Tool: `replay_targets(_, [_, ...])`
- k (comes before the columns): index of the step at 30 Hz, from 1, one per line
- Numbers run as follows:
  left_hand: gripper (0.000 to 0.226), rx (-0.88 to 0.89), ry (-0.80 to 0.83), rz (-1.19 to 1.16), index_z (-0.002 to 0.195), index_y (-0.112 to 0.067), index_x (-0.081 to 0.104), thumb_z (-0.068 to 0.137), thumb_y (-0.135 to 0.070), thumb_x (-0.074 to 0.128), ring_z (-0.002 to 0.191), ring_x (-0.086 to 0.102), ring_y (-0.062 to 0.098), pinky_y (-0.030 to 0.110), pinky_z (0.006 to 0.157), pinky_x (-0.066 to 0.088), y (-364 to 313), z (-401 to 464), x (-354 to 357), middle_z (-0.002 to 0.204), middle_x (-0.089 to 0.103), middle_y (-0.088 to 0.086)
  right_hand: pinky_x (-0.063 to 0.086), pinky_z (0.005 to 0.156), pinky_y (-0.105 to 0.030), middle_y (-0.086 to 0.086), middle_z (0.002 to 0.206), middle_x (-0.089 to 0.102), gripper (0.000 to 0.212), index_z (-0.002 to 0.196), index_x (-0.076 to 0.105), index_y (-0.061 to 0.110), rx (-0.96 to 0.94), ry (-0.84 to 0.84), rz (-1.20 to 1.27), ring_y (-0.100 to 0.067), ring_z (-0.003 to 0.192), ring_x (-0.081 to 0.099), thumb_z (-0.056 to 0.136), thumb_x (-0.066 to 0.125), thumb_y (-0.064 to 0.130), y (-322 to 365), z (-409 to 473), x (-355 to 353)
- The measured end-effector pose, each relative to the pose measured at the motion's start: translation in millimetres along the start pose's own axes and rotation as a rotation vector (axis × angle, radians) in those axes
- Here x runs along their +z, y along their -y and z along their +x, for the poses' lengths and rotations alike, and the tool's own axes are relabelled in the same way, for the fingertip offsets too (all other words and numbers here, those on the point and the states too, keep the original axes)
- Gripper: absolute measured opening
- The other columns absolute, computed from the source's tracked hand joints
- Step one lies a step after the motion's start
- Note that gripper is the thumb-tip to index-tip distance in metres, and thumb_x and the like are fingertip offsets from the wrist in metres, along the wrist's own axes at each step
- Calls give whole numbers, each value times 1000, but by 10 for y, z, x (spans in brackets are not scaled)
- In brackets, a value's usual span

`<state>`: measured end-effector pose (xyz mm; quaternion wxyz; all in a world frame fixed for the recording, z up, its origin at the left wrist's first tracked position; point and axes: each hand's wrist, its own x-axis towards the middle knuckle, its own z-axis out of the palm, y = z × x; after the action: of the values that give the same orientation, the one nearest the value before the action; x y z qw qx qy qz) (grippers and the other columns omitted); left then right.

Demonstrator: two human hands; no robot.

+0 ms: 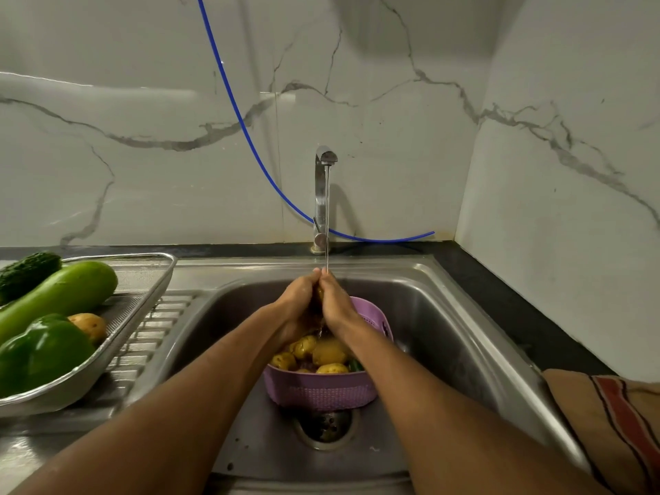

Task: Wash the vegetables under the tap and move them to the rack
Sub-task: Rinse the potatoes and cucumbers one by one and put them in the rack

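While water runs from the tap [325,157] in a thin stream, a small vegetable [319,294], probably a potato, is held between both hands directly under it, above the purple colander [321,391]. Left hand [299,305] and right hand [334,301] are pressed together around it, fingers closed side by side and curled inward; only a brown-yellow sliver of the vegetable is seen between the palms, so its exact kind cannot be told. The stream lands at the fingertips [316,271].

The colander is set in the steel sink [446,316], just behind the drain [325,428]. It is filled with yellow potatoes [330,351]; something green [355,365] is seen at its right edge.

The rack [143,305], a metal mesh tray, is placed on the ribbed drainboard left of the basin. On it are seen a bitter gourd [28,273], a long pale-green gourd [60,296], a green bell pepper [43,351] and one potato [89,326], the latter touching the pepper.

A blue hose [228,94] is hung along the marble wall behind the tap. A striped cloth [614,423] is laid on the counter at right.
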<state>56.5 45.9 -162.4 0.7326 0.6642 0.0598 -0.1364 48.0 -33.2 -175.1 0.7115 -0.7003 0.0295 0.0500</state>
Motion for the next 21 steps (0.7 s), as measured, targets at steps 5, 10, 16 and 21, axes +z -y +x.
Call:
replay_targets(5, [54, -24, 12, -55, 147, -9, 43, 109, -45, 35, 121, 60, 36, 44, 89, 56, 25, 51, 35, 135, 60, 22, 47, 86, -30, -7, 143, 59, 44, 155, 39, 34, -1, -60, -483, -21, 116, 60, 112, 32, 31, 78, -178, -55])
replay_targets(10, [67, -34, -6, -55, 144, -8, 43, 104, -60, 33, 109, 69, 35, 46, 79, 62, 80, 82, -12, 124, 65, 24, 44, 60, -20, 5, 93, 68, 22, 119, 71, 24, -153, -157, -701, -7, 80, 64, 100, 63, 18, 106, -205, -222])
replay_targets(16, [59, 198, -141, 416, 132, -15, 58, 105, -60, 29, 107, 65, 26, 48, 100, 54, 138, -198, -154, 119, 65, 8, 59, 70, -37, -5, 78, 75, 36, 81, 72, 19, -293, -244, -780, -18, 68, 71, 104, 55, 41, 103, -282, -252])
replay_targets(21, [75, 415, -353, 563, 112, -16, 71, 100, -70, 21, 103, 68, 33, 45, 98, 52, -55, -486, -110, 109, 73, 14, 47, 73, -46, -38, 96, 69, 50, 94, 73, -5, -594, -519, -722, -51, 92, 67, 110, 42, 31, 275, -407, -109])
